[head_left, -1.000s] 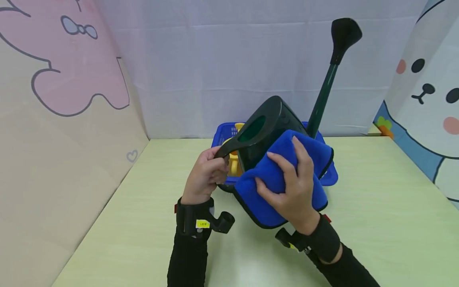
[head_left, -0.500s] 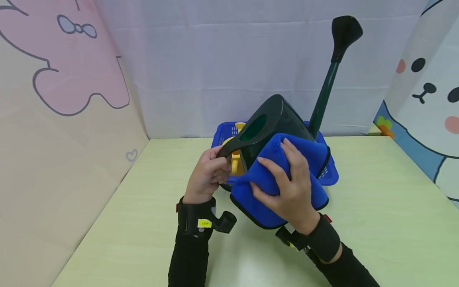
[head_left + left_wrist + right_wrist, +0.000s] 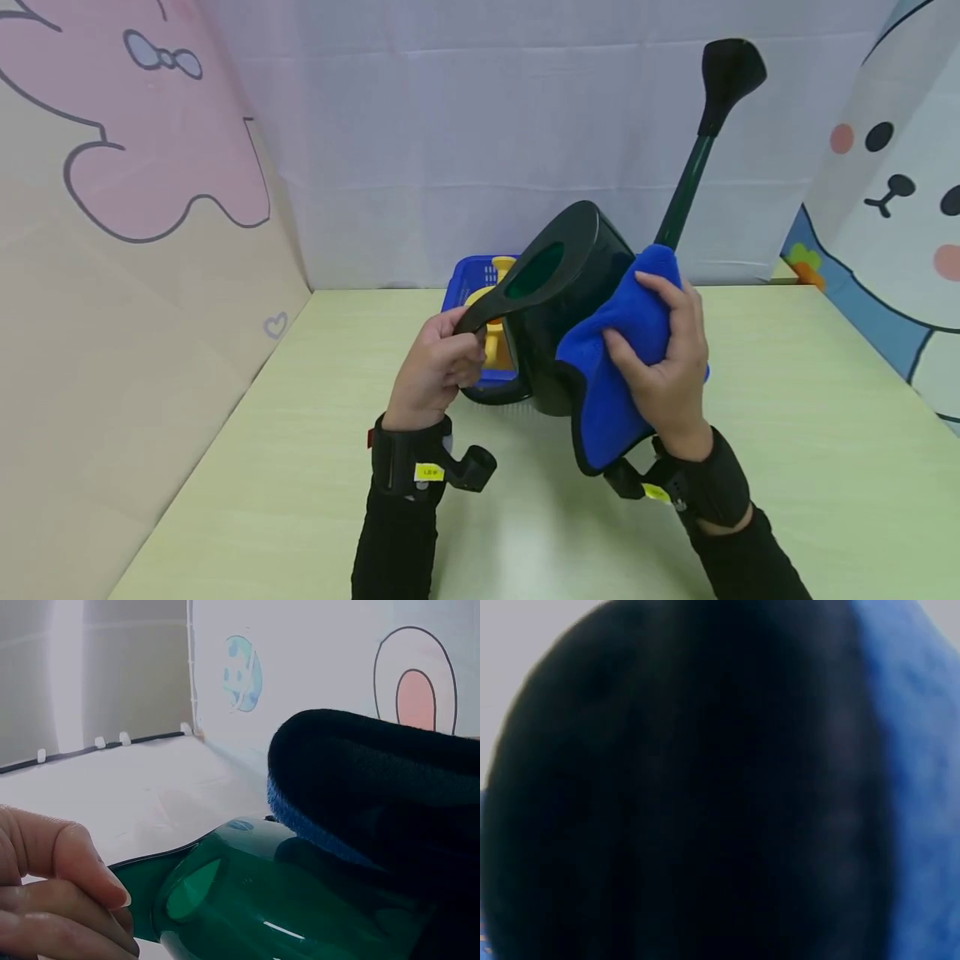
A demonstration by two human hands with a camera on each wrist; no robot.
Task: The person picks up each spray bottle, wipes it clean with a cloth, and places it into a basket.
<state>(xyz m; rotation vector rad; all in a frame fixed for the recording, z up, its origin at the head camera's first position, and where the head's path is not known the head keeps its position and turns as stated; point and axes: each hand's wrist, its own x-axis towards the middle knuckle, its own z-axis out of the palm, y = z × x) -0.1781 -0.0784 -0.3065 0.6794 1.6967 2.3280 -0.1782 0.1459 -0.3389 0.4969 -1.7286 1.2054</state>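
A dark green watering can [image 3: 555, 333] is held tilted in the air, its long spout [image 3: 686, 192] with a black rose pointing up to the right. My left hand [image 3: 438, 367] grips the can's handle, and in the left wrist view the curled fingers [image 3: 67, 885] show beside the green body. With my right hand [image 3: 671, 371] I hold a blue cloth [image 3: 618, 350] with black edging against the can's right side, its upper end at the base of the spout. Cloth and dark edging fill most of the right wrist view, hiding that hand there.
Behind the can, a blue plastic basket [image 3: 465, 279] with yellow things [image 3: 491, 342] in it stands on the pale wooden table [image 3: 337, 433]. A white curtain [image 3: 420, 167] hangs at the back, with cartoon-printed panels on both sides.
My right hand has moved right with the cloth, from the front of the can's body to the spout base, uncovering the lower body. The left hand and can have barely shifted.
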